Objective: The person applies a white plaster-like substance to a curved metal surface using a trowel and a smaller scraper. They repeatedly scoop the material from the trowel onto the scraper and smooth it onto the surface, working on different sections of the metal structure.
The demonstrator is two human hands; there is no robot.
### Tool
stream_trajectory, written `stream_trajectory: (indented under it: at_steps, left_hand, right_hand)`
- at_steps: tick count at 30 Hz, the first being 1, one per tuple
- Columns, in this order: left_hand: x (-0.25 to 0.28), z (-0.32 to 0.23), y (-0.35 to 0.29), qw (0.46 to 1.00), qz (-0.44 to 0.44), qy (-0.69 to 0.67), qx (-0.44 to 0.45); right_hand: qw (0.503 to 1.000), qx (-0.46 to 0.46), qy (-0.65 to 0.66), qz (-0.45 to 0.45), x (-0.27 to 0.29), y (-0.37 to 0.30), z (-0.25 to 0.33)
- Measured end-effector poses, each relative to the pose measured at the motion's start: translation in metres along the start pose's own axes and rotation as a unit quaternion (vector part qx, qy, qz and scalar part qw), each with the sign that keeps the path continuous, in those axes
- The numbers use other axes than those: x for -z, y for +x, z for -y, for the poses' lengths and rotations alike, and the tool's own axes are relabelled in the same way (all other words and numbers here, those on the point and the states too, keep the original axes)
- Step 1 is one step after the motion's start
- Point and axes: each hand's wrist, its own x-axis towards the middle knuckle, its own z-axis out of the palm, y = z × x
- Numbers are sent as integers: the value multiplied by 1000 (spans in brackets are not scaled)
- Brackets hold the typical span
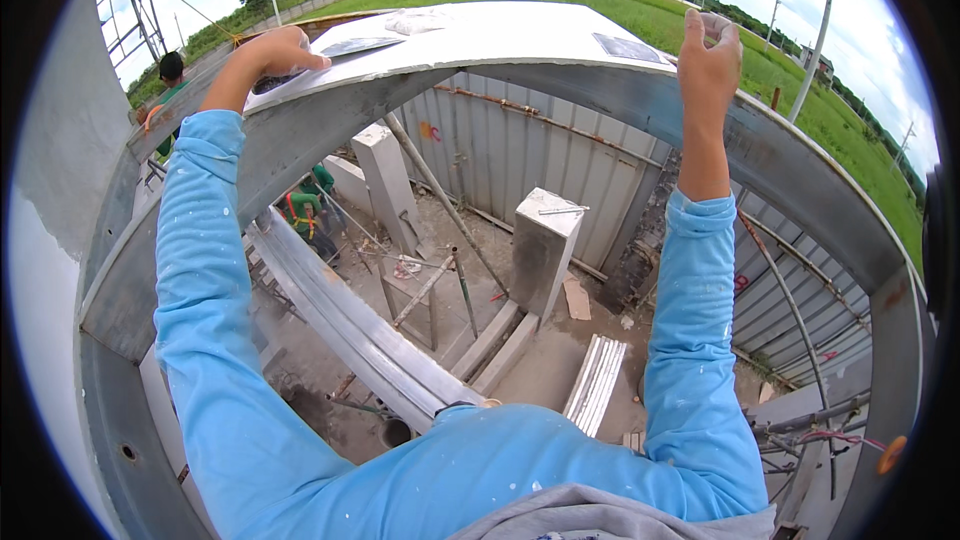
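Note:
A white board (480, 35) lies across the grey steel beams in front of me. At its left end rests my left hand (285, 52), thumb pointing along the board and fingers bent. Something dark (268, 84) shows under that hand, too little of it to name. Right beside the fingers is a flat grey piece (362, 44). A crumpled pale bag or sheet (418, 20) sits just beyond it. My right hand (712, 48) is raised at the board's right end, fingers curled toward the thumb; what they hold, if anything, is hidden. A dark grey rectangle (628, 47) lies near it.
Steel beams (820, 185) frame an opening below me. Down there stand concrete posts (548, 250), leaning pipes (430, 180), long metal channels (350, 325) and stacked white strips (596, 380). People in green (302, 205) are at the lower left; another person (172, 75) is at far left.

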Motion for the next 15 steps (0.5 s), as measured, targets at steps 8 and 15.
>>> stream_trajectory:
  at_steps: [8,15]
  left_hand:
    - [-17,90,81,991,-21,90,96]
    - [-49,114,124,964,28,-228,133]
  right_hand:
    - [763,-345,482,259,-41,-161,41]
    - [714,-334,588,184,-91,-143,73]
